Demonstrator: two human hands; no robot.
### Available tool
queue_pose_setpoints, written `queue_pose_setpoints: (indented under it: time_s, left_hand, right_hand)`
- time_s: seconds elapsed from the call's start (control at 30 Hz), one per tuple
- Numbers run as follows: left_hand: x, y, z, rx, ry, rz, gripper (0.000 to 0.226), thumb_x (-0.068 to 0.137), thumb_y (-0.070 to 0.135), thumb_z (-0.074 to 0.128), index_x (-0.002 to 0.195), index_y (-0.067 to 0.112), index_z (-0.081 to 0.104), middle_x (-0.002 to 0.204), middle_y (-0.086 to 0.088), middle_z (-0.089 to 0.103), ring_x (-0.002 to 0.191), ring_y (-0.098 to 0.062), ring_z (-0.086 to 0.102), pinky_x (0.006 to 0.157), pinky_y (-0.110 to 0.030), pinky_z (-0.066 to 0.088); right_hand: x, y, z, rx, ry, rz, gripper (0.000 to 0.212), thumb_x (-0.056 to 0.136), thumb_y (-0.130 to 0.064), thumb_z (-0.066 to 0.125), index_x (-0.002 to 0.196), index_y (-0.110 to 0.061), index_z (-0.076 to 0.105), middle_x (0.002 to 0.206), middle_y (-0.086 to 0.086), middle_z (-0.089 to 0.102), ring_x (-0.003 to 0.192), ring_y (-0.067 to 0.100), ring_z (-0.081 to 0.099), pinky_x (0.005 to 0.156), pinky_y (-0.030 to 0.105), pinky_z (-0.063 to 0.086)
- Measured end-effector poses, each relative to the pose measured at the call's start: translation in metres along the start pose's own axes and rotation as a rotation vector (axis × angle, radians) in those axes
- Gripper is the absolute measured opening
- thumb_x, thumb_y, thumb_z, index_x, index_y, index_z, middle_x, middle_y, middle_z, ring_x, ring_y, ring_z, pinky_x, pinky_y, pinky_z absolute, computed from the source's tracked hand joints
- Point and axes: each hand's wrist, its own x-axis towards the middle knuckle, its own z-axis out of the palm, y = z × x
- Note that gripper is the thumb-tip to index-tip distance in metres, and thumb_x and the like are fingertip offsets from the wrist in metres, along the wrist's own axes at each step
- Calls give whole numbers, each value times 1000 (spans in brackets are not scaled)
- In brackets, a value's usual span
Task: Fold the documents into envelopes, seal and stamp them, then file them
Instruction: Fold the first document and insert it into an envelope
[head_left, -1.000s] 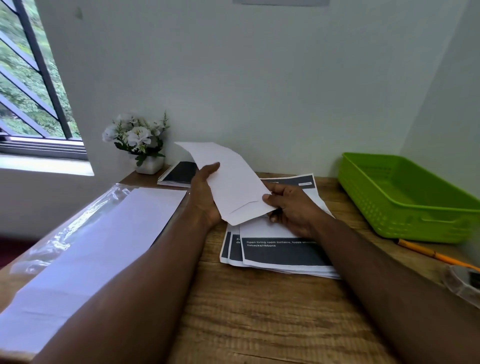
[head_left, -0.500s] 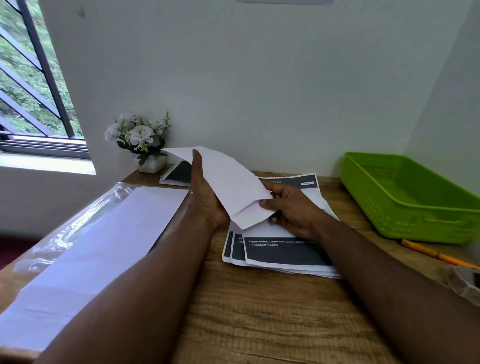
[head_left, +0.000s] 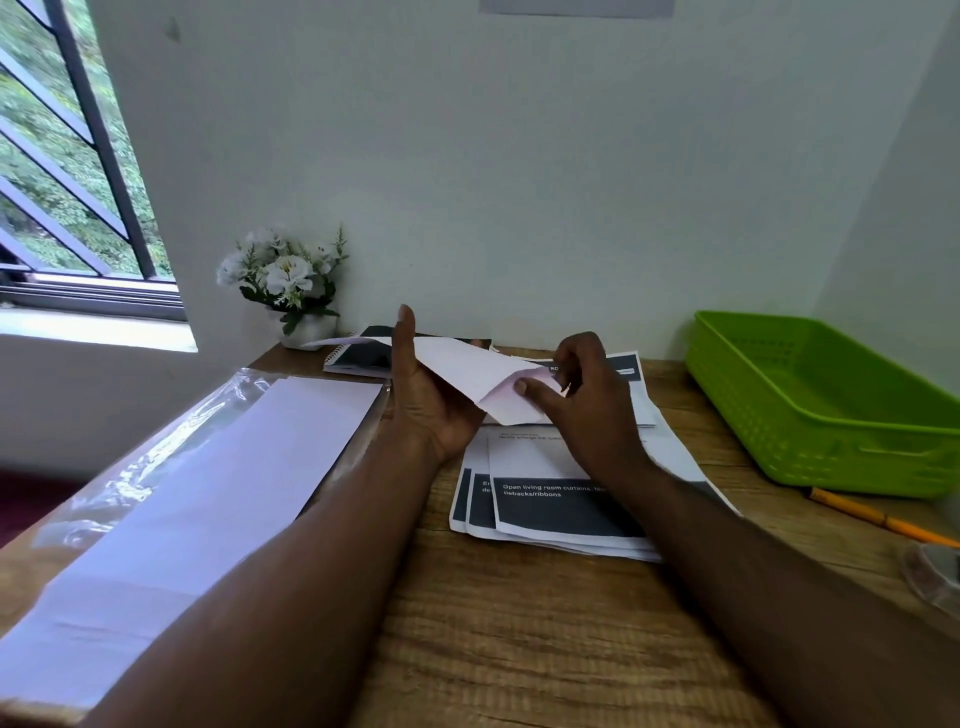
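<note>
A white envelope (head_left: 467, 371) is held nearly flat above the desk, its far end pointing left toward the flowers. My left hand (head_left: 423, 395) holds it from below, thumb up along its near edge. My right hand (head_left: 587, 395) pinches the envelope's near right end, where the flap is lifted. Under both hands lies a stack of printed documents (head_left: 550, 504) with dark blue bands. A pack of white envelopes (head_left: 208, 483) in clear plastic wrap lies on the left of the wooden desk (head_left: 519, 639).
A green plastic basket (head_left: 831, 410) stands at the right. An orange pencil (head_left: 872, 517) and a clear tape dispenser (head_left: 935, 571) lie near the right edge. A pot of white flowers (head_left: 291, 286) and a spiral notebook (head_left: 358, 358) sit at the back by the wall.
The envelope has tipped from tilted up to nearly flat. My right hand has moved up to its near end and lifted the flap. My left hand turned palm-up under it.
</note>
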Motion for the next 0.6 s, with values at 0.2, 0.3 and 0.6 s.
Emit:
queue_pose_setpoints:
  time_s: [0.2,0.3,0.6]
  left_hand:
    - [-1,-1,1,7,37,17,66,69,72,58,102,15,51,83,-10,57,82,-28,59,85,-45,48]
    - [0,-1,1,-30,31,21,74,64,69,63,109,12,51,93,-13,53,99,-34,53,100,-52,41]
    - [-8,-5,9,61,-23,-43,55,61,58,72,86,11,59,76,-8,59,71,-23,61,74,-37,55]
  right_hand:
    - [-4,-12,1,-303,47,-337,22,84,-31,69,74,-13,63,80,4,63,76,17,50,67,32,39]
    - [-12,-20,0,-121,-82,-492,35,96,-36,50,94,-9,72,92,5,71,87,15,58,82,28,45]
    - [-13,-20,2,-206,-379,-530,72,81,-39,72,139,-5,45,141,10,50,131,20,45,110,21,30]
